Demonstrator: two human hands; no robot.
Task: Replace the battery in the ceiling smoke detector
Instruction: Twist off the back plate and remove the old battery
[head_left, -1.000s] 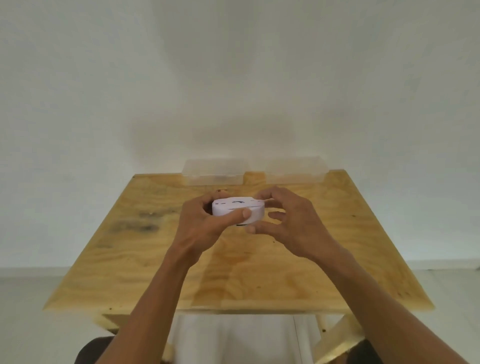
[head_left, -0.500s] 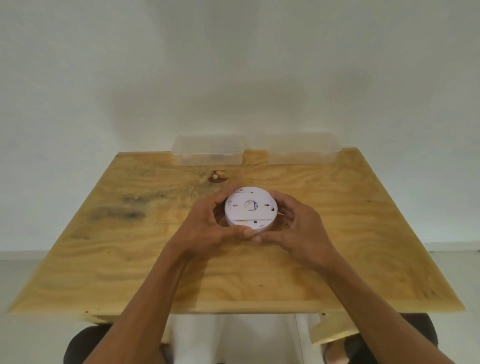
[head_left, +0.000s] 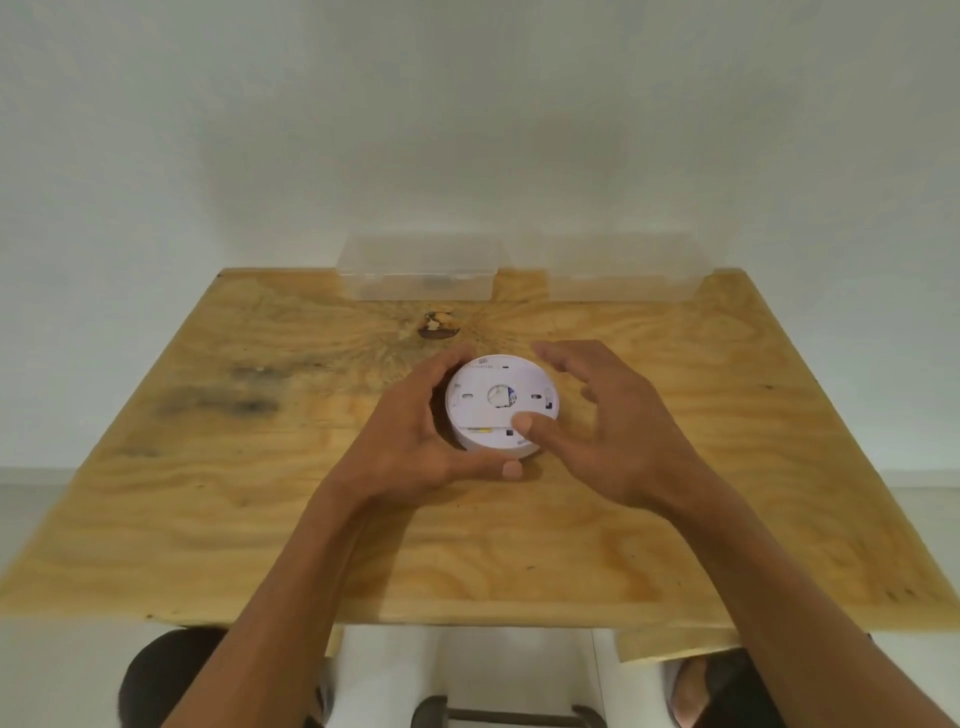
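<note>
From my head camera I see one white round smoke detector (head_left: 501, 408) lying flat on the wooden table (head_left: 260, 519), a little behind the middle of the top, with its back side turned up to me. On this back there is a round hole in the centre with something blue inside, two small slots to the left and right of it, and a line of grey letters near the far edge, but they are too small and I cannot read them. Near the front rim there is a small yellow mark and a small black square; what they are I cannot tell. The detector is a disc, so it has no long axis; a straight seam goes across it from left to right. My left hand (head_left: 415, 441) grasps it from the left side, fingers curled round the far rim and thumb along the near rim. My right hand (head_left: 608, 426) is released, the fingers spread and loosely bent beside the right rim, and only the thumb tip rests on the back of the detector. At the far edge of the table stand two clear plastic boxes, the left box (head_left: 418, 275) and the right box (head_left: 623, 273), side by side and well apart from the detector. Between them and the detector there is one dark knot (head_left: 439, 327) in the wood.
</note>
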